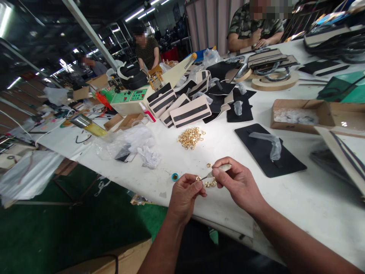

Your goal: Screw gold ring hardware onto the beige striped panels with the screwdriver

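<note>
Between thumb and fingertips, my left hand [186, 194] pinches a small gold-coloured metal fitting [199, 178]. My right hand [235, 182] is closed on a small screwdriver-like tool [210, 175] with a pale handle and a thin shaft, whose tip meets the fitting. The exact tip shape is too small to tell. Several loose gold fittings [211, 183] lie on the table just below the tool, and a single gold fitting [209, 165] sits above it. Farther off is a heap of gold fittings [190, 137]. A small blue-rimmed round container [175, 177] stands left of my hands.
Black and beige panels [191, 111] are piled beyond the heap. A black panel [268, 150] with plastic-wrapped handle lies to the right, near a cardboard box [302, 114]. Crumpled plastic and a white glove [149, 156] lie left. A co-worker [256, 30] sits across the white table [285, 201].
</note>
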Available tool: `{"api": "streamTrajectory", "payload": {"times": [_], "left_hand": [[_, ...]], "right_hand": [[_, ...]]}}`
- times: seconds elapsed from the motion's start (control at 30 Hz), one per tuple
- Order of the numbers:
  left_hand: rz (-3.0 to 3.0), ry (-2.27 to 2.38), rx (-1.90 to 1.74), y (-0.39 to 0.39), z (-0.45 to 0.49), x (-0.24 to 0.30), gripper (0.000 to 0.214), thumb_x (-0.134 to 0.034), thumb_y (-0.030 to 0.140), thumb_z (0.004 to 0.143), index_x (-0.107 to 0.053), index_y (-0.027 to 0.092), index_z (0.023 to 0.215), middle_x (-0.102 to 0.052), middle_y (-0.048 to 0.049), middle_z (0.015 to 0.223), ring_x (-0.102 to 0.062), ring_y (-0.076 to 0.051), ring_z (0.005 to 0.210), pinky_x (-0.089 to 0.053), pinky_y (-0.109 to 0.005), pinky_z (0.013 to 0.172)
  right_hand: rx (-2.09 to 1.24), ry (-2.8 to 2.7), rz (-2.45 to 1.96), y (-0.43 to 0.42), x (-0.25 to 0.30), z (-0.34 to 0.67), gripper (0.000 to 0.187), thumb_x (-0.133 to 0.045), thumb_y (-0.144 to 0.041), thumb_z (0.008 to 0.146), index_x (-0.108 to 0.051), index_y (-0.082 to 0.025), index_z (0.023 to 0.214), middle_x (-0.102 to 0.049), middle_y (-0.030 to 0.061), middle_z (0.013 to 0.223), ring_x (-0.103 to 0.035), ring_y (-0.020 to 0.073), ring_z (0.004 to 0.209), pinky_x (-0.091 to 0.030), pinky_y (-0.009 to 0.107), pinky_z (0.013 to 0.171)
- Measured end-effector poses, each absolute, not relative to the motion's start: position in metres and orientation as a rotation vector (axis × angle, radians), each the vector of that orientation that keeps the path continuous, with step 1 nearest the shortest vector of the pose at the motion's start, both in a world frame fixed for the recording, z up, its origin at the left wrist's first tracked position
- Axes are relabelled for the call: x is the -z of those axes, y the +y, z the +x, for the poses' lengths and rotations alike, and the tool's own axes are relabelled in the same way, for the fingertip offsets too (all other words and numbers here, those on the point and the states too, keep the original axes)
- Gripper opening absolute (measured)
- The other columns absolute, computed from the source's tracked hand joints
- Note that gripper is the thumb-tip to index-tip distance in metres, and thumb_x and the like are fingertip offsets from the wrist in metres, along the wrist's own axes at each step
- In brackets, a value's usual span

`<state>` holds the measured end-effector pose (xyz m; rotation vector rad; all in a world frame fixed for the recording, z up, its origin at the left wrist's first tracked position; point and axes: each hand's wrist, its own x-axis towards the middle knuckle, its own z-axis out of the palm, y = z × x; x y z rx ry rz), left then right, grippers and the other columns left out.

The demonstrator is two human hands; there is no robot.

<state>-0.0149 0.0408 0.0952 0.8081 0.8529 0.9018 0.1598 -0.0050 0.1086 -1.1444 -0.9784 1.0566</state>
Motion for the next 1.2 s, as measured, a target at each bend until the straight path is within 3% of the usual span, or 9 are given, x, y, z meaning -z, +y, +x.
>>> {"api": "streamTrajectory", "payload": {"times": [0.57,0.83,1.1,1.2], "left_hand": [[0.914,0.962,-0.907,0.039,-0.018,-0.095,0.044,-0.097,0.038,0.065,-0.066,0.014,0.086,-0.07,-0.0002,0.069,-0.066,-0.012,0.06,-0.055,-0.025,0.062],[1.084,1.061,-0.889,0.039,-0.026,-0.092,0.035,-0.089,0.037,0.077,-0.07,0.015,0.096,-0.073,-0.0019,0.071,-0.069,-0.013,0.064,-0.057,-0.025,0.068],[1.297,1.16,-0.905,0.04,-0.021,-0.11,0.025,-0.084,0.034,0.077,-0.071,0.015,0.086,-0.071,-0.0019,0.066,-0.064,-0.012,0.06,-0.053,-0.023,0.062],[1.323,1.204,-0.876,0.041,-0.018,-0.113,0.028,-0.084,0.035,0.074,-0.071,0.016,0.091,-0.072,-0.0021,0.074,-0.063,-0.012,0.059,-0.053,-0.023,0.06]], "right_hand": [[-1.056,-0.977,-1.172,-0.003,-0.107,0.16,0.031,-0.07,-0.051,0.096,-0.065,-0.021,0.098,-0.061,-0.0013,0.066,-0.056,0.0134,0.061,-0.046,0.026,0.059],[-1.153,-0.926,-1.145,0.001,-0.103,0.163,0.029,-0.066,-0.049,0.099,-0.061,-0.021,0.096,-0.059,-0.0031,0.065,-0.055,0.0123,0.062,-0.048,0.026,0.065],[-1.258,-0.813,-1.127,0.006,-0.104,0.166,0.031,-0.067,-0.049,0.096,-0.058,-0.02,0.093,-0.058,-0.0037,0.064,-0.054,0.0123,0.057,-0.044,0.027,0.062],[-1.257,-0.843,-1.151,0.006,-0.104,0.168,0.029,-0.065,-0.048,0.097,-0.058,-0.02,0.094,-0.058,-0.0039,0.062,-0.053,0.0123,0.057,-0.044,0.027,0.062]]}}
